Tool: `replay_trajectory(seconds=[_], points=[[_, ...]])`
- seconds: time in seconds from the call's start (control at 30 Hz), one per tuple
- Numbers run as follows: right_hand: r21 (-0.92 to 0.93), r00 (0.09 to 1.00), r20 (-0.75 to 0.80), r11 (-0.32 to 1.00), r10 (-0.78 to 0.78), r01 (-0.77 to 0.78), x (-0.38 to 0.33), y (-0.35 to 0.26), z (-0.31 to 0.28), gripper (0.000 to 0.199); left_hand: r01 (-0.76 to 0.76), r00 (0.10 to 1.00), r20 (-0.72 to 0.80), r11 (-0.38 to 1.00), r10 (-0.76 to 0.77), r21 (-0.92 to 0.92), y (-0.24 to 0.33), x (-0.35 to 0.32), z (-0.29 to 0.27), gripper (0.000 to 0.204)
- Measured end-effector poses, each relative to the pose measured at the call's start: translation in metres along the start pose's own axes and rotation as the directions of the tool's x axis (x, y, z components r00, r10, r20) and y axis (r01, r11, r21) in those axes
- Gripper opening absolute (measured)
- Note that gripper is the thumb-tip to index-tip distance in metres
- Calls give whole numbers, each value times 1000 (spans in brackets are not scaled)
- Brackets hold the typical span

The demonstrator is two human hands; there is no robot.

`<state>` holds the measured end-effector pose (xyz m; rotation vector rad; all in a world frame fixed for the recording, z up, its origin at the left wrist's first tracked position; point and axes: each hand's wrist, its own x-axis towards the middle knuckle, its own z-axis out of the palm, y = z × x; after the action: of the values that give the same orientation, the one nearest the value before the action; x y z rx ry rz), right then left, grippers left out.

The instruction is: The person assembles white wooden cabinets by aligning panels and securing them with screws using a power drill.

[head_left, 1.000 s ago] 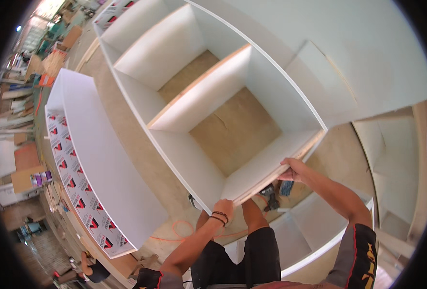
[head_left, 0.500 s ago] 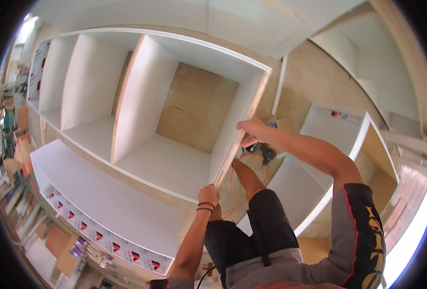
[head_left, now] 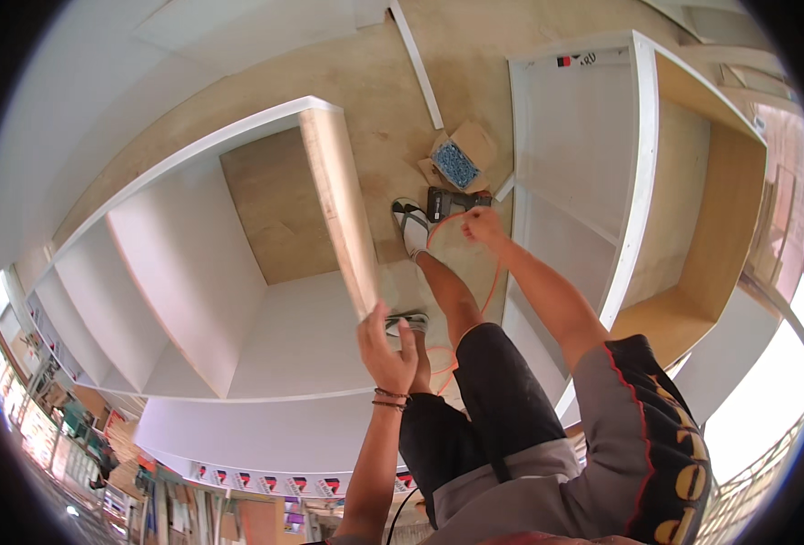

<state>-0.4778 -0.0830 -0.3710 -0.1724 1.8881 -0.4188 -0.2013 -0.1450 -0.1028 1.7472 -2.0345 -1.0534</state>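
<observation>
My right hand (head_left: 483, 223) reaches down to a dark power drill (head_left: 453, 202) lying on the plywood floor, its fingers curled at the drill's handle end. An orange cord (head_left: 493, 277) loops from there past my leg. My left hand (head_left: 385, 343) is raised with fingers apart, touching the near end of the bare plywood edge (head_left: 343, 209) of a big white cabinet (head_left: 193, 272) lying on its back. My sandalled feet (head_left: 410, 227) stand between the cabinet and the drill. An open cardboard box of screws (head_left: 456, 163) sits just beyond the drill.
A second white cabinet with plywood sides (head_left: 642, 182) lies close on the right. A thin white strip (head_left: 415, 64) lies on the floor ahead. A long white panel with red-marked labels (head_left: 266, 481) runs along the lower left, with workshop clutter beyond.
The view has swung round. My right hand left the cabinet's edge and went down to the drill on the floor. My left hand stayed at the panel edge.
</observation>
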Motion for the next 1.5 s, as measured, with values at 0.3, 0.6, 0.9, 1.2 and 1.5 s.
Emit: replay_trajectory(seconds=[0.3, 0.6, 0.9, 1.2, 1.5], points=[[-438, 771, -408, 845, -490, 305, 209, 57, 30, 19, 411, 814, 537, 872, -221, -265, -10, 17, 137, 25], [-524, 826, -463, 851, -320, 36, 254, 43, 52, 14, 533, 746, 557, 828, -364, -172, -43, 39, 206, 24], [249, 873, -462, 921, -158, 299, 171, 55, 6, 13, 720, 684, 583, 533, -437, -445, -74, 82, 282, 28], [704, 996, 49, 710, -73, 17, 29, 29, 3, 17, 729, 605, 688, -70, -401, -681, -102, 134, 347, 44], [992, 869, -49, 123, 492, -13, 270, 205, 83, 38, 776, 628, 704, 330, -332, -538, -129, 63, 288, 37]])
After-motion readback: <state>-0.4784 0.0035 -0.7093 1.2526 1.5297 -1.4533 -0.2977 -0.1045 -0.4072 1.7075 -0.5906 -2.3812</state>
